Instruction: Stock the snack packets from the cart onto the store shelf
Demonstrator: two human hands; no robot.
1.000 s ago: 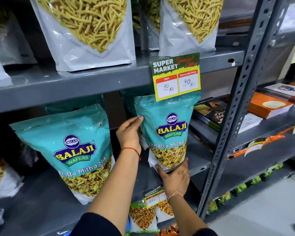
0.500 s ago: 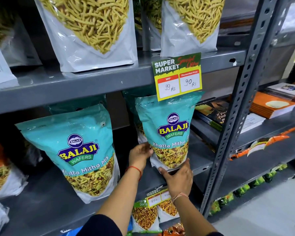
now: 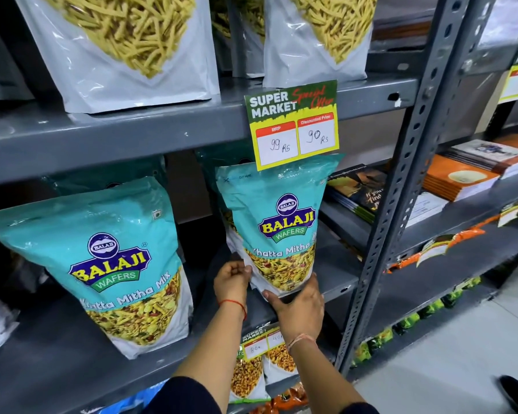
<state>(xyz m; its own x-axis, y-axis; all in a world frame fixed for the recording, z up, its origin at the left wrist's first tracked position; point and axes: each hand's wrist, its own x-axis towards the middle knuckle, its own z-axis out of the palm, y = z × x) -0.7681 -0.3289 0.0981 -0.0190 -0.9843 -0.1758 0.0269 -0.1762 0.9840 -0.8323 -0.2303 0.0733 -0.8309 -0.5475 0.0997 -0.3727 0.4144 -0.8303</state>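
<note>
Two teal snack packets stand in front on the middle shelf (image 3: 42,369). The held packet (image 3: 277,222) is upright, right under the price tag (image 3: 293,124). The other teal packet (image 3: 114,264) leans at its 9 o'clock, and they do not touch. Bits of more teal packets show behind both, too hidden to count. Up at 12 o'clock, the top shelf (image 3: 132,135) has two big white packets (image 3: 117,64) of yellow sticks in front, and one more peeks out between them.

The left hand (image 3: 232,277) has its fingers curled in and pinches the held packet's lower left corner. The right hand (image 3: 301,306) is cupped under the bottom of the held packet, with the thumb along the front and the fingers up the right side.

The bottom of the held packet is near the front edge of the middle shelf. Its top reaches the price tag, so there is little room above. There is bare grey shelf between the two teal packets. There is also a strip at 3 o'clock, before the grey post (image 3: 401,210). Past the post lie stacks of books (image 3: 458,180).
</note>
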